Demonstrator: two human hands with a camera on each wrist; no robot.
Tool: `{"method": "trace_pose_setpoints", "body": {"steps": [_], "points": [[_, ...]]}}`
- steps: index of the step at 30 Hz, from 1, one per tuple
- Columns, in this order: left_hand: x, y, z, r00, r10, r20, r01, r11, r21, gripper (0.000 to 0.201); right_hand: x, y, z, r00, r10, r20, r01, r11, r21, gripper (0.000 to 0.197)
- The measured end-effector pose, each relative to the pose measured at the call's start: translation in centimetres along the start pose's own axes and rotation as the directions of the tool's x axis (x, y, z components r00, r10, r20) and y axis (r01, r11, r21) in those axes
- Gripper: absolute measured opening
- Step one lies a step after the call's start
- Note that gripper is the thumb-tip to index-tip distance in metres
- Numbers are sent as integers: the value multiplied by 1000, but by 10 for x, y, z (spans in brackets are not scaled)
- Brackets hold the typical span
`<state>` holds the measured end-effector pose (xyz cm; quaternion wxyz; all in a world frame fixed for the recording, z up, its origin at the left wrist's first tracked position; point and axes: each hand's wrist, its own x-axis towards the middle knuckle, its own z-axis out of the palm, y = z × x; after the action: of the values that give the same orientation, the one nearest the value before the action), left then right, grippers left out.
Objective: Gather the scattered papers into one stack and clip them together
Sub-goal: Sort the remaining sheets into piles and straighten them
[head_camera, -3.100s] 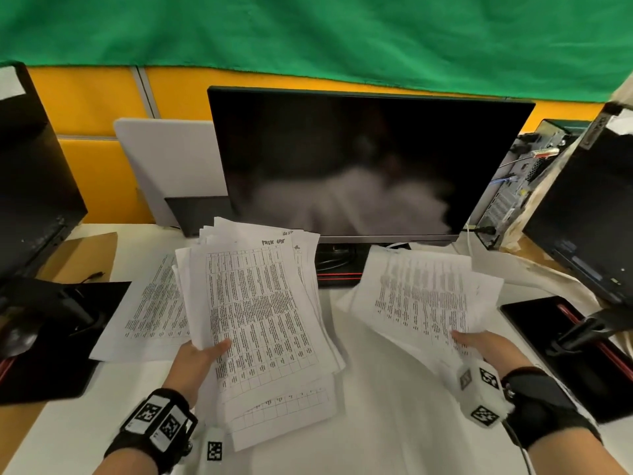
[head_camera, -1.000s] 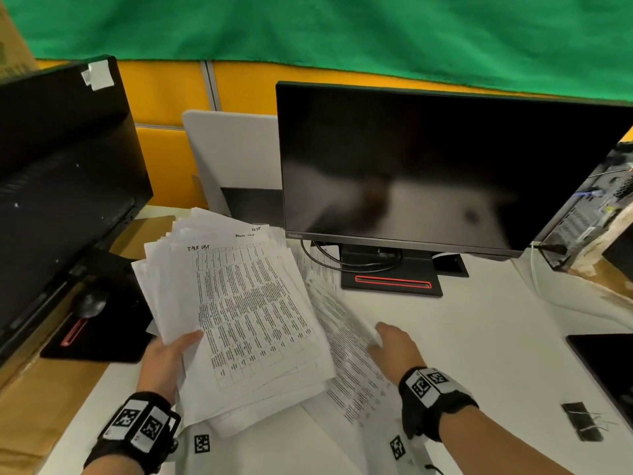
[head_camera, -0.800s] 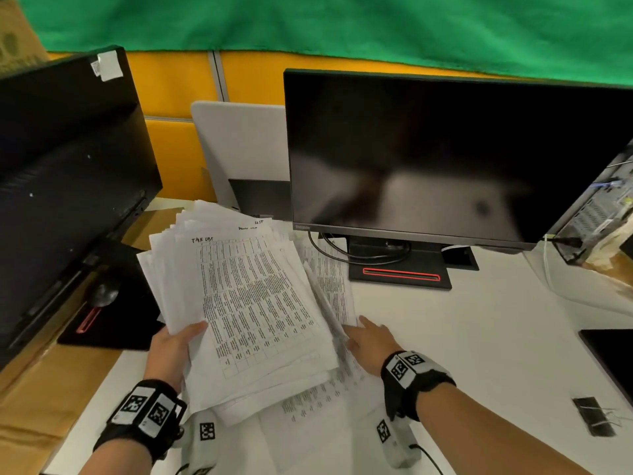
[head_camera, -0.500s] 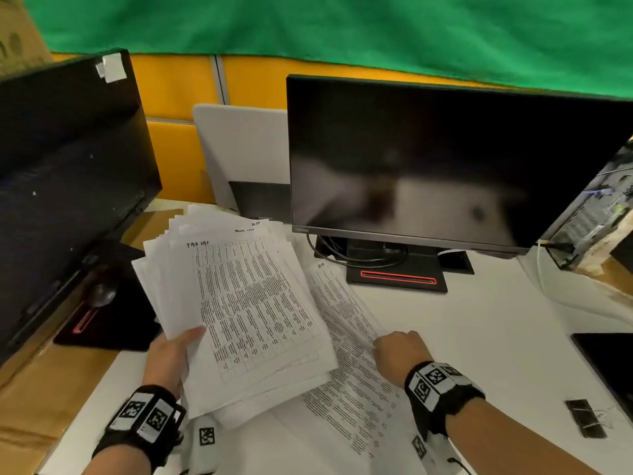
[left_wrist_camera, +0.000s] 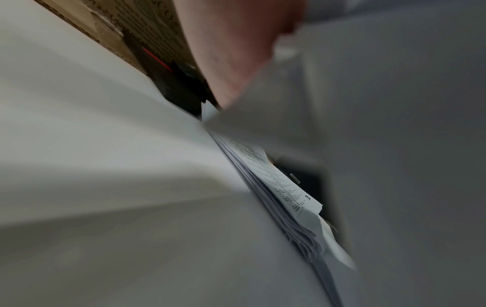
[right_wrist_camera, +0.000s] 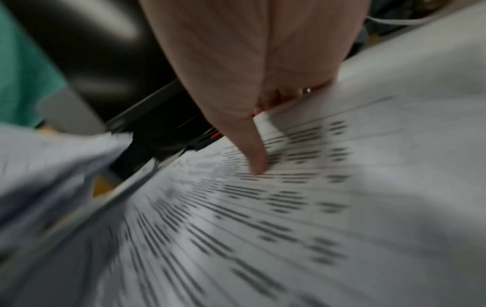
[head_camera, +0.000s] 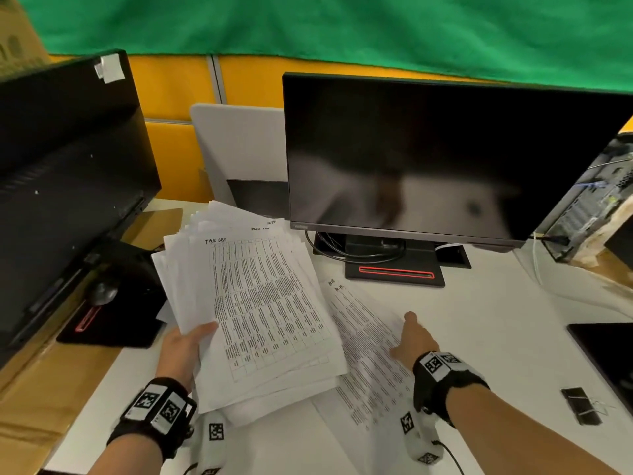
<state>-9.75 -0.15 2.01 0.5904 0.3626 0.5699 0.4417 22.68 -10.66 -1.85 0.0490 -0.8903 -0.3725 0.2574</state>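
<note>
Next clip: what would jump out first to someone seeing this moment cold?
The fanned stack of printed papers gripped by the left hand at centre-left. Beside it, the right hand takes hold of a loose sheet on the white desk. A black binder clip waits at the desk's right, untouched.

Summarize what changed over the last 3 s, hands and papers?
The right hand let go of the bundle it held three seconds ago and now has thumb and fingers on a loose sheet beside the stack. The left hand still grips that stack from below. The binder clip lies untouched on the desk.
</note>
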Motion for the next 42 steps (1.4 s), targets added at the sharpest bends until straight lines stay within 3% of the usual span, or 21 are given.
{"method": "trace_pose_setpoints", "body": {"steps": [2, 5, 7, 9, 12, 14, 17, 20, 22, 25, 27, 29, 33, 35, 37, 40, 42], "points": [[-1, 0, 2, 1000, 6, 7, -6, 1000, -9, 27, -4, 5, -12, 998, -44, 46, 45, 999, -26, 40], [-1, -2, 4, 1000, 12, 16, -12, 1000, 8, 31, -18, 0, -46, 989, -141, -46, 138, 988, -69, 21], [-2, -8, 7, 1000, 15, 21, -15, 1000, 22, 32, -33, -14, -78, 973, -193, -126, 175, 974, -147, 19], [-4, -12, 11, 1000, 2, 28, -3, 1000, 17, 32, -48, -26, -110, 933, -265, -244, 209, 950, -232, 21], [-7, -18, 16, 999, -9, 35, 9, 1000, 12, 30, -73, -40, -158, 826, -348, -444, 247, 931, -270, 20], [-7, -23, 18, 998, -30, 46, 31, 1000, -4, 30, -89, -44, -183, 766, -337, -548, 273, 942, -197, 24], [-11, -30, 20, 994, -76, 83, 78, 997, -22, 33, -99, -41, -198, 756, -279, -592, 408, 908, 94, 21], [-21, -39, 24, 988, -99, 119, 100, 995, 0, 34, -89, -34, -173, 843, -203, -498, 418, 829, 370, 15], [-28, -45, 27, 983, -104, 148, 104, 995, 13, 35, -75, -25, -137, 923, -166, -347, 334, 793, 509, 17], [-39, -49, 34, 974, -101, 204, 101, 995, 9, 34, -63, -9, -75, 983, -121, -142, 184, 757, 627, 19], [-43, -45, 39, 968, -81, 239, 80, 997, 10, 34, -60, -1, -49, 990, -131, -45, 126, 714, 689, 12], [-45, -39, 45, 961, -65, 270, 64, 998, 10, 36, -62, 0, -43, 982, -186, 33, 96, 638, 764, 18], [-46, -26, 54, 927, -23, 374, 17, 1000, 19, 41, -67, 2, -55, 933, -307, 187, -61, 376, 925, 33], [-45, -19, 61, 876, -18, 481, -3, 999, 42, 68, -73, 4, -63, 900, -350, 261, -158, 298, 941, 30], [-40, -9, 71, 825, -37, 564, -33, 993, 113, 95, -76, 6, -69, 889, -386, 247, -136, 293, 946, 27], [-31, 18, 89, 791, 3, 612, -117, 982, 147, 93, -72, 7, -80, 912, -401, 87, 22, 260, 965, 41], [-25, 40, 101, 797, 63, 601, -151, 984, 97, 85, -67, 7, -90, 934, -352, -56, 165, 287, 944, 61]]}}
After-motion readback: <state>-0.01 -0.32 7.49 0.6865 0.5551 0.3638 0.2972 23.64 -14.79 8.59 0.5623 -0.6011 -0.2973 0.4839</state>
